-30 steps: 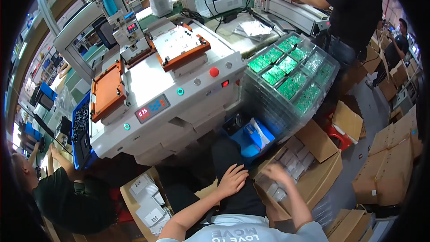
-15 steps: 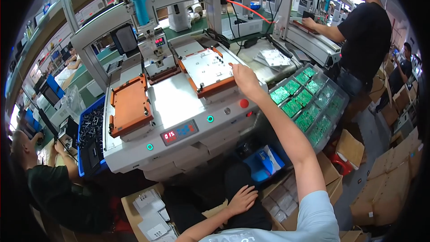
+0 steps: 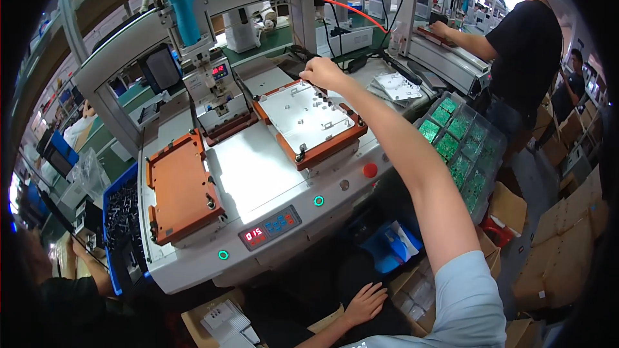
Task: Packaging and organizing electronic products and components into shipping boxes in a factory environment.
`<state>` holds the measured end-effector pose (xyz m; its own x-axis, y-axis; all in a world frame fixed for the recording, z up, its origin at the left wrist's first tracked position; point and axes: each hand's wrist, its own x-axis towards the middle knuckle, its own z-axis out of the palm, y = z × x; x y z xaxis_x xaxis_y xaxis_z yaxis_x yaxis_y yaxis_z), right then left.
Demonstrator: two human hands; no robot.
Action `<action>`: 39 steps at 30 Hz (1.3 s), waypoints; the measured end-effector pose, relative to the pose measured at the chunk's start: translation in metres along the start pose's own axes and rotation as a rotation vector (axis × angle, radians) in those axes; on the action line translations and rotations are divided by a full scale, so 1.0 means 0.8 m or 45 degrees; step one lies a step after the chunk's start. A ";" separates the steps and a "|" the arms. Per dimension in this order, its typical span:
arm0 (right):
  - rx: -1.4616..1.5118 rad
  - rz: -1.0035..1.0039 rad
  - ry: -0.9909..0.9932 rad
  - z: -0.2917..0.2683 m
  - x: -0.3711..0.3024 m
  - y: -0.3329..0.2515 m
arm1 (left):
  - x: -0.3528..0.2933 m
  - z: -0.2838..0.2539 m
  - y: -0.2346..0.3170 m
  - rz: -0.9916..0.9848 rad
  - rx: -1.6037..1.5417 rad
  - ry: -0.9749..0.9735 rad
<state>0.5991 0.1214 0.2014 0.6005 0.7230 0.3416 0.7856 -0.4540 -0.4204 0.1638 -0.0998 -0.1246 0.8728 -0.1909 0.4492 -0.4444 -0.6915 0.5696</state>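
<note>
A white metal panel (image 3: 308,122) with small holes and tabs lies in the right orange fixture (image 3: 335,147) on the machine bed. My right hand (image 3: 327,75) is at the far edge of this fixture, its fingers bent together. What they grip, if anything, is hidden. My left hand (image 3: 365,303) rests on my dark-trousered leg, fingers stretched out and holding nothing. To the left sits a second orange fixture (image 3: 180,187), its flat orange surface bare. Between and behind the two fixtures hangs the machine's driver head (image 3: 213,93), below a teal cylinder (image 3: 182,6).
A control panel (image 3: 269,227) with buttons fronts the machine. A red button (image 3: 369,170) lies right of it. At right is a divided tray of green circuit boards (image 3: 459,127); at left, a blue bin (image 3: 106,209) of black parts. A co-worker (image 3: 525,51) stands beyond.
My right hand has moved from the panel's right side to the fixture's far edge. My left hand stays on my leg. The whole view has shifted.
</note>
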 end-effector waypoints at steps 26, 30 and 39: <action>0.010 0.018 -0.020 -0.027 -0.147 -0.027 | 0.020 0.006 0.001 0.050 0.083 -0.022; 0.204 0.164 0.084 -0.004 -0.142 -0.030 | 0.020 0.014 -0.002 0.071 0.163 -0.058; 0.375 0.193 0.237 -0.015 -0.155 -0.031 | 0.025 0.023 -0.005 0.123 0.117 -0.069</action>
<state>0.5069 0.0370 0.1797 0.7447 0.5397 0.3926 0.6255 -0.3595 -0.6925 0.1868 -0.1139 -0.1303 0.8375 -0.2952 0.4597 -0.5087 -0.7283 0.4591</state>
